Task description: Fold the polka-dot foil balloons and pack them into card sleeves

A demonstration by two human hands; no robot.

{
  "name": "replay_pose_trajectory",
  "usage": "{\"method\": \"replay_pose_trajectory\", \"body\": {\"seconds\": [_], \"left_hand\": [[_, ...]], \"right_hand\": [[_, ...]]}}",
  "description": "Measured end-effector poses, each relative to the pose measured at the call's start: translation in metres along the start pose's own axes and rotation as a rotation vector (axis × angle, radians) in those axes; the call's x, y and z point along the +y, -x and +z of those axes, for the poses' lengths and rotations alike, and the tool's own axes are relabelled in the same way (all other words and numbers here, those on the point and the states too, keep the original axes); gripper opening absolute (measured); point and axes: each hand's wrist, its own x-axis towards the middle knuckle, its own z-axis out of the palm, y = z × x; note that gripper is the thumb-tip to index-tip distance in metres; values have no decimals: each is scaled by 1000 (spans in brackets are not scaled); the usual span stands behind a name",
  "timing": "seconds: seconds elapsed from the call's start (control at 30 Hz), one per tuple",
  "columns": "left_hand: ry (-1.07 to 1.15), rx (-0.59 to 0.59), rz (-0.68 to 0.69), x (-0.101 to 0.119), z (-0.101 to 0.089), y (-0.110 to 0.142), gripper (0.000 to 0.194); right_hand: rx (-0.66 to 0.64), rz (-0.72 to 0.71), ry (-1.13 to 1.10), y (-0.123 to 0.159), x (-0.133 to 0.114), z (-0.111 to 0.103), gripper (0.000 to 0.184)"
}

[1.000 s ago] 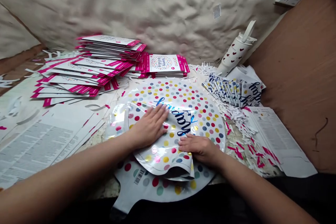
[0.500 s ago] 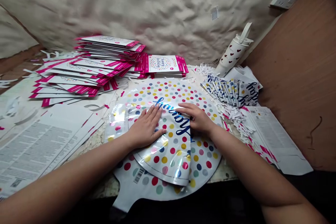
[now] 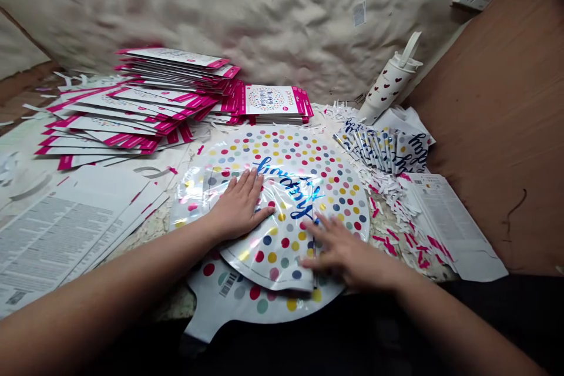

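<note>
Clearly, the left hand [image 3: 238, 205] lies flat, palm down and thumb apart, on a folded polka-dot foil balloon [image 3: 275, 241] lettered in blue, grasping nothing. The right hand [image 3: 346, 249] is blurred, its fingers spread and released, over the balloon's right-hand edge; whether its fingertips touch the film, I cannot tell. That folded balloon sits between and beneath the two hands, on top of a round, flat polka-dot foil balloon [image 3: 339, 185], whose neck [image 3: 209, 320] points toward the wearer, below the left hand. Beyond the left hand rises a tall, slipping pile of pink-edged balloon packets [image 3: 176, 59], with a lower stack of packets [image 3: 275, 103] beside it. Printed card sheets [image 3: 70, 229] overlap left of the left hand. Past the right hand are paper shreds [image 3: 396, 194], a row of small folded balloons [image 3: 383, 150] and a tilted heart-patterned tumbler [image 3: 388, 88]; a printed card sleeve [image 3: 453, 229] lies to its right.
</note>
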Motion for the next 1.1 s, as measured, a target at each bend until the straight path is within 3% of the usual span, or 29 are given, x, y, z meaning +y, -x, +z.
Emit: {"method": "replay_pose_trajectory", "body": {"seconds": [0.03,0.1,0.2,0.23,0.3,0.47,0.53,0.6,0.67,0.77,0.83,0.93,1.0,1.03,1.1], "left_hand": [[1,6,1,4,-3,-2,82],[-2,49,101,14,-10,-10,72],[4,46,468,33,-15,-27,56],[8,11,555,37,-14,-33,55],[11,-45,611,43,-9,-44,57],[26,-25,590,46,1,-55,59],[28,-28,564,40,1,-50,62],[24,-46,523,21,0,-39,64],[15,-64,452,-13,-2,-23,62],[12,-63,220,-74,-12,4,59],[86,16,32,-95,-25,21,59],[245,334,-113,-77,-47,42,54],[254,483,-12,-45,-57,50,48],[240,473,102,-30,-60,52,50],[290,418,183,-11,-62,52,65]], "right_hand": [[-8,-23,-72,12,-6,4,72],[119,99,-159,27,-11,13,66],[337,428,-155,24,-2,26,76],[356,472,-140,19,2,30,80],[388,430,-98,5,8,34,82],[492,-127,30,-14,15,40,48],[470,-250,9,-14,18,41,41],[441,-243,-38,-11,21,40,41],[385,-165,-94,-9,23,33,44],[273,-8,-195,-17,23,12,33],[250,120,-269,-31,25,-4,24],[290,324,-391,-62,31,-22,28],[294,388,-440,-80,36,-27,30],[284,389,-452,-85,37,-29,30],[244,317,-463,-87,37,-30,28]]}}
